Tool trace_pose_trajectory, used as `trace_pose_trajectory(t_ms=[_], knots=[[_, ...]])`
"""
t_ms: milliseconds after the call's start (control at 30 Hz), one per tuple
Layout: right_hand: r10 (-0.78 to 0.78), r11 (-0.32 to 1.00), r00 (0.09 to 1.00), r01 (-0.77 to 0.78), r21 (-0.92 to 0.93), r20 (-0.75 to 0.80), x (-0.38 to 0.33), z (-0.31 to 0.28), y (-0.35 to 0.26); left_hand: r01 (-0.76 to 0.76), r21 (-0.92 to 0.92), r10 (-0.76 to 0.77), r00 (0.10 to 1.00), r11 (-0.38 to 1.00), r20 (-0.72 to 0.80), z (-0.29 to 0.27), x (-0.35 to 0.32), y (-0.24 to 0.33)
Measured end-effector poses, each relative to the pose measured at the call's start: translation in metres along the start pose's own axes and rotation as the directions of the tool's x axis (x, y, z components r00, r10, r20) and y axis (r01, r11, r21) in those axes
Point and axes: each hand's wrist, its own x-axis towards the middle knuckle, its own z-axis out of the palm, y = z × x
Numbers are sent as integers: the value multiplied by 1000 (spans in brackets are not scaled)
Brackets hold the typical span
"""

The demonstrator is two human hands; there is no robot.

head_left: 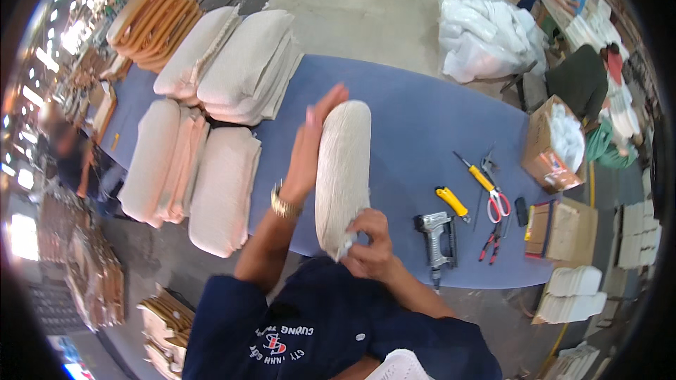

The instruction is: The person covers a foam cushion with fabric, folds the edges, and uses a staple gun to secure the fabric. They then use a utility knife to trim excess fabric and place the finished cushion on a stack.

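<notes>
Pinching the fabric at the near end of a beige padded cushion (343, 169), the right hand (373, 243) has its fingers clamped on the cloth. The left hand (310, 137) lies along the cushion's left side, its fingers straight, close together and not wrapped around it; a gold-coloured watch (285, 203) circles that wrist. The cushion is between the two hands, over the near middle of the blue bench (408, 105); whether it touches the top cannot be told.

The clearest writing is on the navy shirt (310, 317): white capital letters curve around a red-and-white emblem (273, 343), all upside down in this view. On the bench's right, a cardboard box (541, 153) holding white material bears a small orange-and-white printed patch, too small to read. An opened carton (574, 229) stands just nearer.

To the right of the hands lie a metal staple gun (436, 229), a yellow knife (451, 201), a yellow-handled screwdriver (482, 179), scissors (499, 206) with red-and-white handles and red-handled pliers (489, 245). Stacked pale padded panels (246, 53) fill the bench's left side, with orange-brown pieces (155, 24) beyond them.
</notes>
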Motion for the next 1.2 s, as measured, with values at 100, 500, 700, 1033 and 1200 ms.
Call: trace_pose_trajectory(t_ms=[100, 500, 700, 1033, 1200], knots=[[-10, 992, 998, 3, 127, 56, -12, 14, -8, 26, -116, -24, 1000, 993, 18, -9, -52, 9], [11, 826, 932, -213, 522, 362, -6, 16, -11, 208, 266, -293, 896, 941, 335, -15, -86, 73], [74, 847, 939, -237, 476, 336, 10, 16, -1, 140, 301, -235, 923, 943, 306, -41, -93, 71], [378, 924, 916, -382, -3, -136, 29, -24, 47, 208, 367, -310, 918, 907, 248, -34, -104, 80], [132, 989, 986, -124, 84, -104, 74, 2, 49, 240, 252, -294, 934, 937, 203, -14, -90, 82]])
